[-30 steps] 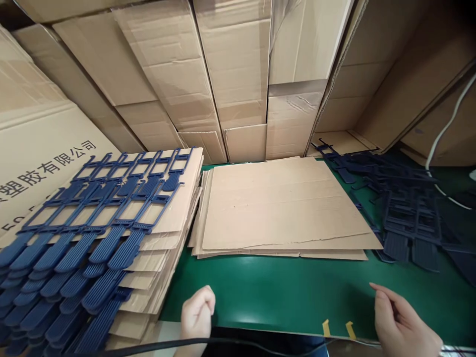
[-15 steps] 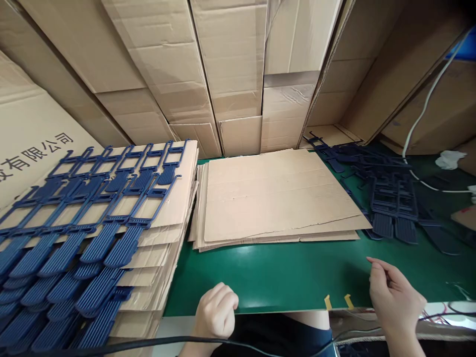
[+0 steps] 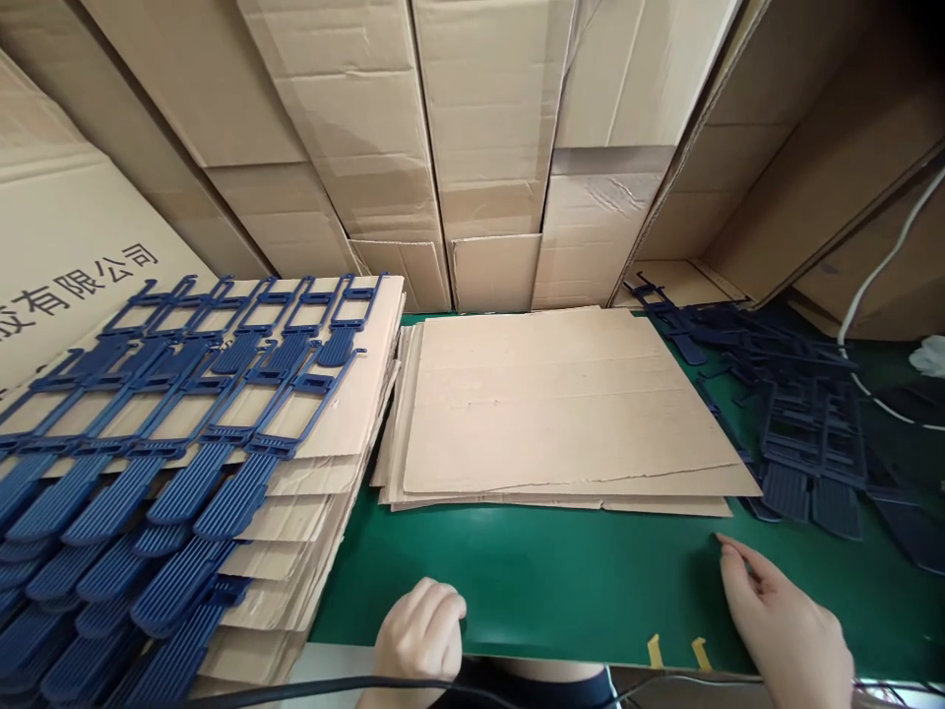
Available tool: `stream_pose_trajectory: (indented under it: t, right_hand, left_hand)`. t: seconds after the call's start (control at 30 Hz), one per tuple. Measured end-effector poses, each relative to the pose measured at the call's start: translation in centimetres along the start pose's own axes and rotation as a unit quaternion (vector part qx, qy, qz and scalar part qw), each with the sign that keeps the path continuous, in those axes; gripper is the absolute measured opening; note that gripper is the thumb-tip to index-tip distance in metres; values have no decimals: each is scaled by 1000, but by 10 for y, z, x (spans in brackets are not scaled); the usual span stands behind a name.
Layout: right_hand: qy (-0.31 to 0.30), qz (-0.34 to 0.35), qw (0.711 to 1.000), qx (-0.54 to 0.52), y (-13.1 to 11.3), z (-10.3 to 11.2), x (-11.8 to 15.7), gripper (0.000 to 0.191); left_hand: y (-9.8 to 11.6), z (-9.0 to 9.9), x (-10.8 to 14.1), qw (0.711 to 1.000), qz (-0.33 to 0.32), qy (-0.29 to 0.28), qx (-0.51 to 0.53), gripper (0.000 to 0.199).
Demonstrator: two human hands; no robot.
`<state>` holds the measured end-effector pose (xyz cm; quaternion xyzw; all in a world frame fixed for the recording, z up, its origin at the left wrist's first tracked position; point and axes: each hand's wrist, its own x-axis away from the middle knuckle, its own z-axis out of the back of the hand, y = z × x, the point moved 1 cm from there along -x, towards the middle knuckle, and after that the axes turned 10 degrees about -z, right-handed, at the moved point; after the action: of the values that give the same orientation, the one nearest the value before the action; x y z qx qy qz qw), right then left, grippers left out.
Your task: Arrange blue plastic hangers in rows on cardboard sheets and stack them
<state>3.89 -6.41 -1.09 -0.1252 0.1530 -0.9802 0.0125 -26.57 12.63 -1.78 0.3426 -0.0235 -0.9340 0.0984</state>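
**Light cardboard sheets, best held by opposite edges**

The sheets lie stacked mid-surface, between a layered pile of blue plastic frames and a jumbled heap of dark parts. The left hand is curled in a loose fist by the near edge; the right hand is half-curled with nothing visible in it, though whether thumb and forefinger meet, I cannot tell.

The cardboard should be light and fairly stiff, apt to bend along its creases; both hands at opposite edges would keep a sheet flat. The frames look rigid but thin-barred, liable to hook one another; their ribbed paddles probably give the surest, least fragile hold.
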Motion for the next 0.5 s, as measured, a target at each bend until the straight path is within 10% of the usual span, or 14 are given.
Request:
stream_pose_trajectory:
  t: [0.3, 0.5]
  right_hand:
    - [10, 96, 995, 22, 4, -5, 2, 51]
    - [51, 21, 998, -21, 12, -12, 6, 45]
  left_hand:
    - [2, 0, -2, 1000, 27, 6, -10, 22]
    - [-1, 1, 11, 919, 209, 208, 262, 21]
